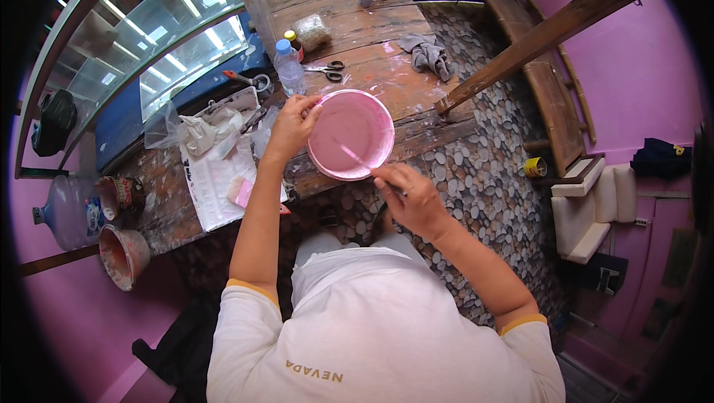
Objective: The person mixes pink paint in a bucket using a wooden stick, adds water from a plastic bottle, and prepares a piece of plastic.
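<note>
A round white bucket [390, 148] of pink paint [343, 124] stands at the front edge of the worn wooden table, straight ahead of me. My left hand [294, 125] pinches its rim on the left side. Over the near right rim, my right hand [411, 193] is closed around a thin stick [352, 154] coated in pink, whose far end dips into the paint. The stick's upper part is hidden by my fingers. Left of the bucket lies a white paint-stained tray [210, 193], with a pink-smeared brush [242, 192] on it near my left forearm.
Beyond the bucket are a clear bottle [289, 68], black scissors [327, 70], a yellow-capped bottle [294, 43] and a grey rag [429, 56]. A wooden post [513, 43] slants at the right. Two stained pots and a water jug [68, 211] sit left, below a glass cabinet [123, 46].
</note>
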{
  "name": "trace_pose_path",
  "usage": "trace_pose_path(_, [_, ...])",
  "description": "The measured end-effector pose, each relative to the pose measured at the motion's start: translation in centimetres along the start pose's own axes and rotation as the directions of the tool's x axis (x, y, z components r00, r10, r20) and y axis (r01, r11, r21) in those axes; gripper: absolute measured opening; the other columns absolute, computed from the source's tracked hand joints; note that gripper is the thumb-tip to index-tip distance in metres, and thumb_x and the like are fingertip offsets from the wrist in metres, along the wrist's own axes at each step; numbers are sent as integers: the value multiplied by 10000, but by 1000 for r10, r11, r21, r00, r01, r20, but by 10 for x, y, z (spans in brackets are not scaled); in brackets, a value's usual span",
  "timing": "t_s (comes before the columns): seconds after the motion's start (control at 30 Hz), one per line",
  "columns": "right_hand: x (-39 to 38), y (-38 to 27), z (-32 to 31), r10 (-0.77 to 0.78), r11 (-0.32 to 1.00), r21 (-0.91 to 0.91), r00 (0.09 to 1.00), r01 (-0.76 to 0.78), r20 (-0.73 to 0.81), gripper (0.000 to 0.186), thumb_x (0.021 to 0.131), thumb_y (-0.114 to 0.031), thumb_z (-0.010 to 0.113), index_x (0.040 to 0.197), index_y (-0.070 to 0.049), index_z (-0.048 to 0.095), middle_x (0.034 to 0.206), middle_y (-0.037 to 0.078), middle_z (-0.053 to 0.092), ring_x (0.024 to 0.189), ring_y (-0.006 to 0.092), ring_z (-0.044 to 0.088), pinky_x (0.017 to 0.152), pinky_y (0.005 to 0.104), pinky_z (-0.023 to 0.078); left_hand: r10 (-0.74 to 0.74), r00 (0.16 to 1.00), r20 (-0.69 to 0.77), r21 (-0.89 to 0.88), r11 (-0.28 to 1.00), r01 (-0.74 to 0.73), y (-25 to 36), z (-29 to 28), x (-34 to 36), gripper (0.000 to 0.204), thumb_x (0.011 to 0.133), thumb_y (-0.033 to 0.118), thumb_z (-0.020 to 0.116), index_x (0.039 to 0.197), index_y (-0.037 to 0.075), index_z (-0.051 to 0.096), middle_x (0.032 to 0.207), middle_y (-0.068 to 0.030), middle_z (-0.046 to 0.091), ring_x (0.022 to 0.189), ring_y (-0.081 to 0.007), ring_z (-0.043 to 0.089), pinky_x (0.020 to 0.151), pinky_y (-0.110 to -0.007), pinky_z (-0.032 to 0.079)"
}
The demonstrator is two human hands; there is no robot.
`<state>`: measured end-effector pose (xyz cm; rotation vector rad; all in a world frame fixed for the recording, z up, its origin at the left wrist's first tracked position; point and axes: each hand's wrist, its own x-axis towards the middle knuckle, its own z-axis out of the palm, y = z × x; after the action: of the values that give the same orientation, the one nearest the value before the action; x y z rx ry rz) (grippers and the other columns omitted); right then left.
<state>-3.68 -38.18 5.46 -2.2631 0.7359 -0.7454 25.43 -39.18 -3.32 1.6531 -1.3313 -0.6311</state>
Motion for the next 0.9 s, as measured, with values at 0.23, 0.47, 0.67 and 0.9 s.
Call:
trace_pose_path(0.23, [0, 10, -8, -21, 993, -119, 993, 7, -117, 185, 942, -65, 684, 1123, -32, 694, 1028, 148, 704, 954, 350, 690, 831, 409, 571, -5, 1000, 12, -18, 1000, 6, 8, 1, -2, 258, 962, 152, 704, 1185, 23, 733, 1009, -102, 652, 793, -189, 631, 750, -304, 528])
trace_pose_path(0.47, [-13, 8, -25, 54, 996, -73, 998, -55, -21, 150, 952, -92, 679, 1086, -29, 697, 1012, 132, 706, 936, 334, 685, 822, 400, 567, 49, 999, -16, -8, 999, -50, 12, 9, -4, 255, 962, 156, 703, 1172, 13, 731, 985, -96, 641, 783, -183, 619, 744, -306, 521])
trace_pose_path(0.67, [-5, 0, -20, 10, 988, -152, 997, 1, 70, 130, 976, -114, 649, 1065, -21, 665, 984, 145, 693, 913, 347, 675, 804, 413, 558, -23, 997, -78, 17, 1000, 25, -6, 5, -4, 256, 971, 168, 691, 1167, 9, 731, 953, -85, 625, 767, -171, 586, 729, -306, 506])
trace_pose_path(0.9, [30, 3, -18, 51, 989, -142, 999, -51, 0, 139, 991, -154, 637, 1037, -28, 673, 962, 151, 686, 910, 361, 670, 804, 430, 556, -45, 984, -172, 57, 997, 56, -40, -5, -17, 305, 953, 210, 717, 1177, 4, 727, 983, -108, 646, 780, -174, 613, 732, -303, 510])
